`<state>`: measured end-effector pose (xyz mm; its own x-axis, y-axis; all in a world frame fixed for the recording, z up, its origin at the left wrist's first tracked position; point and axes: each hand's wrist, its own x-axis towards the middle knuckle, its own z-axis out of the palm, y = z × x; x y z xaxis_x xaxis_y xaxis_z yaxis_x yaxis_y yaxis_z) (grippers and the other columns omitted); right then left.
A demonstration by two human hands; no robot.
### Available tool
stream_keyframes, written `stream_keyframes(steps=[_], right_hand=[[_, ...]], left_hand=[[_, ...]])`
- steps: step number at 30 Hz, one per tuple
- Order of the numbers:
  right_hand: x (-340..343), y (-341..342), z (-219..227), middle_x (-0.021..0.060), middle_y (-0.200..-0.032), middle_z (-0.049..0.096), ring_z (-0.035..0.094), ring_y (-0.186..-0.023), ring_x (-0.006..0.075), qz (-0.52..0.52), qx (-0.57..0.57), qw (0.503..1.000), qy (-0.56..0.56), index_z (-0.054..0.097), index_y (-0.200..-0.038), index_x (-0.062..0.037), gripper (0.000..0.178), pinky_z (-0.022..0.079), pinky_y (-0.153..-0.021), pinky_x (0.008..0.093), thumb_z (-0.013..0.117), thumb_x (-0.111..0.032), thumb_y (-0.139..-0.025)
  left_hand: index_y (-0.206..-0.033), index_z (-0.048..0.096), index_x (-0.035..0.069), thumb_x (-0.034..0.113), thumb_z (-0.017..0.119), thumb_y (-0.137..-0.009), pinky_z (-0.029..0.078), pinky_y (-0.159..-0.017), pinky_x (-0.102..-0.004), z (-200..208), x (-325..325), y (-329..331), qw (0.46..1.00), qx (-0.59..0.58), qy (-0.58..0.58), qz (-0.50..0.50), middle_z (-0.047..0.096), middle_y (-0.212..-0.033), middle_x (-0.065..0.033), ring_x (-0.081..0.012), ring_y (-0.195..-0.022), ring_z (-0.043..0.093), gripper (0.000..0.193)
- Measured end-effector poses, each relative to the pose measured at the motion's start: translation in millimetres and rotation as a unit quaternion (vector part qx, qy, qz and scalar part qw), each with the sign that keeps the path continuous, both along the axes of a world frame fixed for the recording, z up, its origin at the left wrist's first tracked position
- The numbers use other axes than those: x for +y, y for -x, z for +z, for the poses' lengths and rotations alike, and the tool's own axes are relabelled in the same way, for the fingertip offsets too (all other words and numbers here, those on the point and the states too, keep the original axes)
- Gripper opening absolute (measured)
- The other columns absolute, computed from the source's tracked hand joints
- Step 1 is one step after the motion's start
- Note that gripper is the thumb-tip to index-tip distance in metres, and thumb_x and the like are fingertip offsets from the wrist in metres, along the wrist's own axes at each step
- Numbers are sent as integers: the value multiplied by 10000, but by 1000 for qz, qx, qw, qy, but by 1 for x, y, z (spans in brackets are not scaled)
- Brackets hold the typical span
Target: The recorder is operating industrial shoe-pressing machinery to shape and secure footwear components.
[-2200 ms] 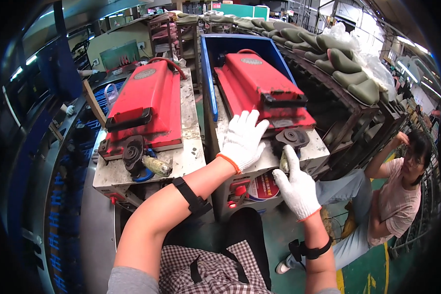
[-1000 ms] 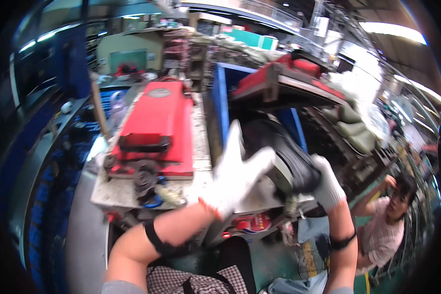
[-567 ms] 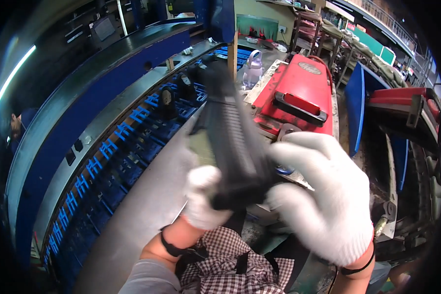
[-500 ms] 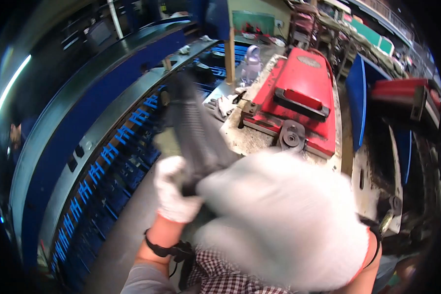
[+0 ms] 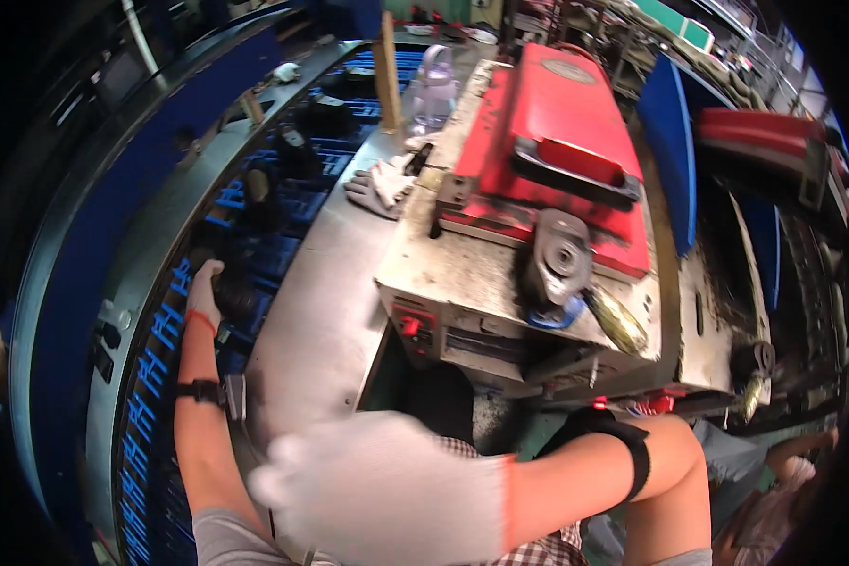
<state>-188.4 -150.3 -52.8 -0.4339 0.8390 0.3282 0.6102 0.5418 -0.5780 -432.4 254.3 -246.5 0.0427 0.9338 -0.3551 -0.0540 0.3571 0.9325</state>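
One dark part (image 5: pixel 231 292) on blue conveyor (image 5: pixel 160 321), left side — left hand (image 5: pixel 203 288) closes on it, arm outstretched to reach. Right hand (image 5: pixel 387 491) blurred near chest, fingers loosely spread, holding nothing. Red machine (image 5: pixel 547 141) on bench (image 5: pixel 462 274) ahead — spare gloves (image 5: pixel 377 184) beside.
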Motion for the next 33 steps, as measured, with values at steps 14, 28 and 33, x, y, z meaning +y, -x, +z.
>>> stream_keyframes(steps=[14,28,33], right_hand=[[-123,-148,-47,138,-1039,722,678,-957,333,-498,15,839,-218,731,-1179,-31,329,543,-886,419,699,55,-863],[-56,-180,-65,195,-931,684,714,-805,386,-541,-102,833,-62,531,-1441,-68,519,579,-691,501,642,-195,-949],[-52,-186,-67,176,-928,683,708,-801,361,-527,-94,843,-53,550,-1419,-39,513,578,-680,478,661,-218,-951]], left_hand=[[-1652,356,97,238,773,-909,320,-1276,-496,9,-23,-97,727,566,-381,74,393,-1683,-207,-391,-1542,398,864],[-1041,745,31,262,760,-861,557,-816,-501,206,-272,-395,534,257,-681,-430,761,-903,-172,-446,-886,713,293],[-908,742,17,303,832,-874,516,-525,-290,233,-256,-433,604,336,-331,-642,712,-676,-58,-126,-538,651,303]])
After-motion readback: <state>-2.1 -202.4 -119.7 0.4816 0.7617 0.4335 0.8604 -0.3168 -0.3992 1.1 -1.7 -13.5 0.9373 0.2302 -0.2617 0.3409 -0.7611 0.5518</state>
